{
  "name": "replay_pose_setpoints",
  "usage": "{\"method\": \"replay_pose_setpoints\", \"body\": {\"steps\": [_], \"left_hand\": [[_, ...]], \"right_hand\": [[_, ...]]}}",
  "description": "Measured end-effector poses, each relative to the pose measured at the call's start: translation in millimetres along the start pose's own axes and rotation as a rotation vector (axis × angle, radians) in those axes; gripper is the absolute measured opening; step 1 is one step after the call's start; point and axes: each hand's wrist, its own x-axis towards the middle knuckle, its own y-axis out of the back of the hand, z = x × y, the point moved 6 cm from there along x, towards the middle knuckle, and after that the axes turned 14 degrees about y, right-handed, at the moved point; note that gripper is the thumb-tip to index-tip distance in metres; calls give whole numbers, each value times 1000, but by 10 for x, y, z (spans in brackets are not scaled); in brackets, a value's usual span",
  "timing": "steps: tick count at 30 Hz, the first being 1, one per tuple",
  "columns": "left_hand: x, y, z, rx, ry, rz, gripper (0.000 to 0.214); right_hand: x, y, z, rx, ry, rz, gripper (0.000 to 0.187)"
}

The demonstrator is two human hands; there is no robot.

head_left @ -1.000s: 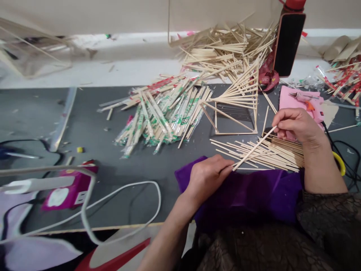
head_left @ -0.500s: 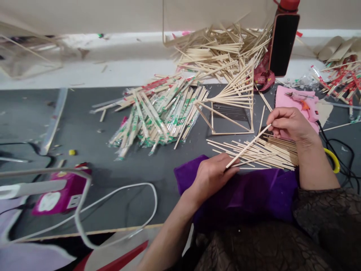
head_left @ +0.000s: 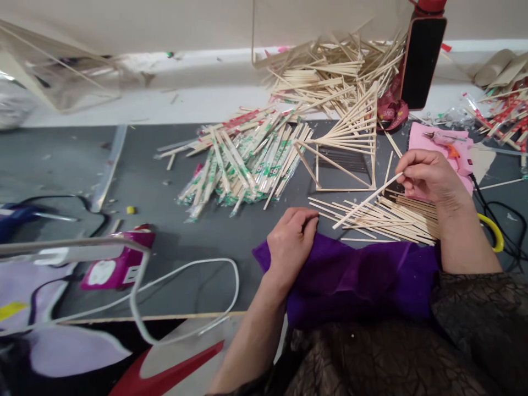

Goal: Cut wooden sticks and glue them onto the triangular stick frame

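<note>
My right hand (head_left: 423, 175) pinches one end of a thin wooden stick (head_left: 367, 201), which slants down to the left above a loose pile of sticks (head_left: 406, 223). On the left edge of a purple cloth (head_left: 350, 267) rests my left hand (head_left: 291, 239), its fingers curled together. What they hold, if anything, is hidden. Beyond the pile stands a frame built of sticks (head_left: 346, 190), with a fan of sticks across its top. A glue gun (head_left: 447, 142) lies on a pink pad (head_left: 418, 137) just past my right hand.
Wrapped chopsticks (head_left: 247, 165) lie in a heap left of the frame, with more loose sticks (head_left: 325, 71) behind. A phone (head_left: 423, 63) leans on a red-capped bottle (head_left: 431, 5). A white cable (head_left: 235, 275) loops at left near a magenta box (head_left: 113, 267). A yellow ring (head_left: 495, 231) lies at right.
My left hand has let go of the stick's lower end and drawn back left onto the cloth's edge. My right hand still holds the stick. The view has shifted slightly left.
</note>
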Motion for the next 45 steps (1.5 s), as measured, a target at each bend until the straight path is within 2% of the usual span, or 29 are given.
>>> {"method": "replay_pose_setpoints", "body": {"steps": [4, 9, 11, 16, 20, 24, 28, 30, 35, 41, 45], "left_hand": [[-9, 0, -41, 28, -6, 20, 16], [-14, -63, 112, 191, -254, -44, 25], [-22, -65, 134, 226, -298, -48, 25], [-74, -12, 148, 125, -355, -26, 20], [-141, -7, 215, 16, -457, -93, 18], [-128, -6, 291, -30, -436, -141, 19], [-31, -43, 312, 173, -313, -60, 23], [15, -93, 277, 281, -230, -62, 29], [6, -167, 237, 309, -172, -91, 26], [-72, -134, 334, 98, -276, -151, 22], [12, 19, 456, -340, -204, -167, 22]], "right_hand": [[1, 19, 20, -22, -19, 2, 8], [8, 58, 26, -66, -17, 31, 8], [10, 67, 36, -71, -24, 38, 7], [15, 76, 78, -31, -52, 53, 9], [14, 64, 114, -15, -91, 57, 9], [7, 47, 132, -19, -124, 59, 10], [-10, 51, 146, -12, -171, 69, 10], [-12, 58, 145, -14, -178, 72, 11], [-11, 56, 151, -17, -182, 76, 12], [-9, 46, 166, -47, -182, 85, 13], [-7, 24, 148, -12, -148, 96, 12]]}}
